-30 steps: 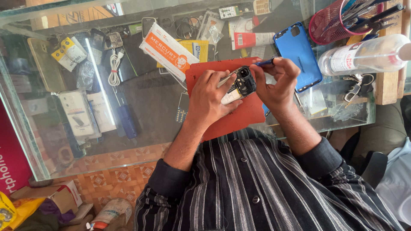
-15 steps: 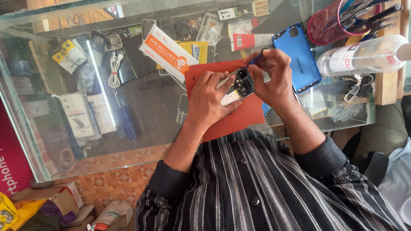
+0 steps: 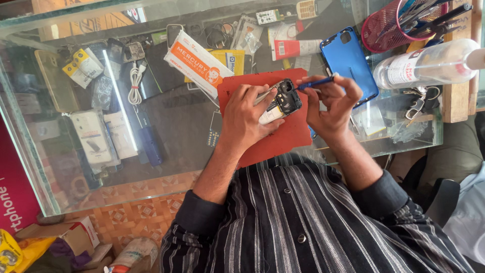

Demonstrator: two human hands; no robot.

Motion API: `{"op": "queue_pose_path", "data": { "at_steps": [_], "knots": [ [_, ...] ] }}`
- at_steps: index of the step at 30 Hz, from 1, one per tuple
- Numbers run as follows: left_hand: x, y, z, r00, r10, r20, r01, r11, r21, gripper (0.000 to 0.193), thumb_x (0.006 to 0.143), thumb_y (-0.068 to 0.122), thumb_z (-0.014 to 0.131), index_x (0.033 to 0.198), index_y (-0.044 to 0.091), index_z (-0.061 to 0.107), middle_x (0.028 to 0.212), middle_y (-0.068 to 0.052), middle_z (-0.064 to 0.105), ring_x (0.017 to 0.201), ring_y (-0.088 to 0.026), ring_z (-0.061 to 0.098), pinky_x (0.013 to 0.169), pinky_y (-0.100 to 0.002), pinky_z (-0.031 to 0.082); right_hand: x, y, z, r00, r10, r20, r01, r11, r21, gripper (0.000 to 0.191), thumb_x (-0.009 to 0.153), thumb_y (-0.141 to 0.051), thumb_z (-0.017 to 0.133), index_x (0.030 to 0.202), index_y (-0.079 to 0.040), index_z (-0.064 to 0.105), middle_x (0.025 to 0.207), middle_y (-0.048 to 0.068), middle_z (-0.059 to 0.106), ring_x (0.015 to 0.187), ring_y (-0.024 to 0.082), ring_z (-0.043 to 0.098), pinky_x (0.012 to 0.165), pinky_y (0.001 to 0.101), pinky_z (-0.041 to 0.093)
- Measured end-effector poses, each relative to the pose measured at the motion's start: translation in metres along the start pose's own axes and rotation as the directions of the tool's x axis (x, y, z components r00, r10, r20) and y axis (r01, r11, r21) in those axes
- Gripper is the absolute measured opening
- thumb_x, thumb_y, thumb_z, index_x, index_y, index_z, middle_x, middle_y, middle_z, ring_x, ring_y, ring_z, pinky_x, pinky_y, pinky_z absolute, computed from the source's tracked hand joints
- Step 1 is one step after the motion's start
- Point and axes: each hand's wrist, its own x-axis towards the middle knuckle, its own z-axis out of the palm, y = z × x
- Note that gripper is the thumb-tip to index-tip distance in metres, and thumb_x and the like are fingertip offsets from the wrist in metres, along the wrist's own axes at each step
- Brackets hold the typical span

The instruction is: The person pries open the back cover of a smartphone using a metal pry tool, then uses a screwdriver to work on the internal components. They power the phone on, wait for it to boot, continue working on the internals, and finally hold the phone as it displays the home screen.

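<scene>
The view looks down over a striped shirt (image 3: 303, 222), both forearms reaching from about six o'clock up onto a glass counter (image 3: 172, 146).

The left hand (image 3: 247, 119) comes up from seven o'clock, wrist straight, fingers curled around an opened phone (image 3: 282, 101) whose back is off and whose dark inner parts show. It grasps the phone from the left side, thumb along the lower edge, fingertips over the top, holding it tilted above a red work mat (image 3: 283, 139).

The right hand (image 3: 331, 103) comes up from five o'clock, wrist bent inward. Its fingers are pinched on a thin blue tool (image 3: 316, 82), which points toward nine o'clock, its tip at the upper corner of the phone by the camera end. The phone lies between the two hands, touching the left and just beside the right.

At one o'clock from the right hand lies a blue phone cover (image 3: 351, 58), close to the knuckles. Farther toward two o'clock lies a clear plastic bottle (image 3: 429, 63) on its side, with a red mesh pot (image 3: 389, 28) of tools above it. At eleven o'clock from the left hand rests an orange-and-white box (image 3: 197, 63), near the mat's corner. The near glass edge runs just below the mat; the freest room lies at nine o'clock, over bare glass.
</scene>
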Motion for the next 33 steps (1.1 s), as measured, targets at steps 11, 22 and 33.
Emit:
{"op": "queue_pose_path", "data": {
  "at_steps": [11, 22, 33],
  "knots": [
    [0.001, 0.000, -0.001, 1.000, 0.008, 0.012, -0.008, 1.000, -0.007, 0.070, 0.064, 0.030, 0.095, 0.124, 0.003, 0.070, 0.123, -0.009, 0.063, 0.112, -0.028, 0.058, 0.097, -0.043, 0.051, -0.006, 0.008, 0.000, 0.994, -0.110, 0.027, 0.112, 0.986, -0.121, 0.063, 0.103, 0.019, 0.059, 0.138, -0.015, 0.020, 0.122, 0.023, 0.060, 0.111, 0.033, 0.074, 0.090, 0.0364, 0.066],
    [0.000, 0.000, -0.001, 1.000, 0.002, 0.011, -0.002, 1.000, 0.010, 0.069, 0.064, 0.031, 0.094, 0.123, 0.003, 0.071, 0.123, -0.010, 0.064, 0.112, -0.028, 0.058, 0.098, -0.043, 0.051, 0.001, 0.007, -0.002, 0.997, 0.012, 0.080, -0.015, 0.999, 0.037, 0.055, 0.106, 0.019, 0.060, 0.134, -0.011, 0.024, 0.122, 0.020, 0.064, 0.110, 0.030, 0.076, 0.090, 0.0336, 0.065],
    [0.000, 0.002, -0.001, 1.000, -0.008, 0.012, 0.008, 1.000, 0.026, 0.069, 0.064, 0.031, 0.094, 0.123, 0.003, 0.071, 0.123, -0.009, 0.064, 0.111, -0.028, 0.058, 0.097, -0.043, 0.051, 0.002, 0.008, 0.002, 0.998, -0.017, 0.065, 0.020, 0.999, -0.035, 0.058, 0.102, 0.019, 0.066, 0.135, -0.007, 0.027, 0.119, 0.019, 0.066, 0.105, 0.029, 0.076, 0.088, 0.0334, 0.065]
  ]
}}
